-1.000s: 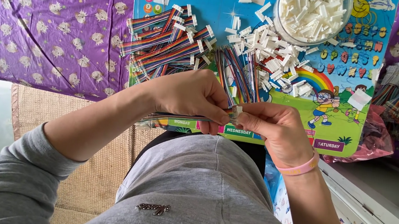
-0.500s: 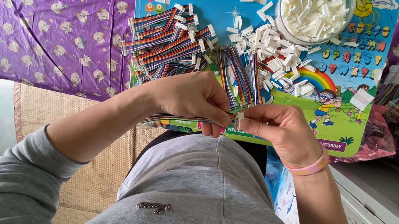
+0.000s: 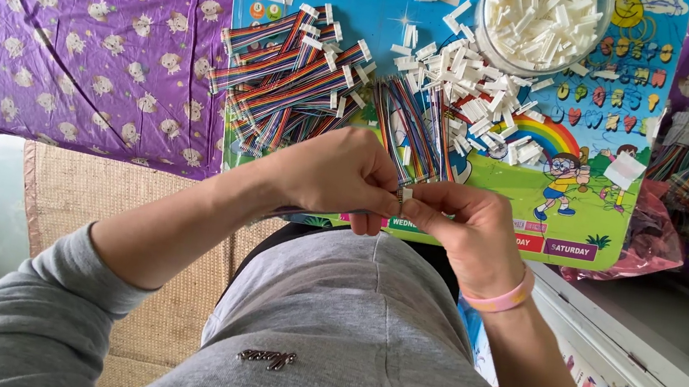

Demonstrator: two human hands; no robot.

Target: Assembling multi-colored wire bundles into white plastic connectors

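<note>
Both hands met: left hand and right hand pinched shut on a small white connector, its rainbow ribbon cable running beyond the fingertips onto the colourful board.

Both hands met just below the colourful board: the left hand and right hand pinched a striped ribbon cable with a small white connector. Loose white connectors lay on the board, beside finished cables.
</note>
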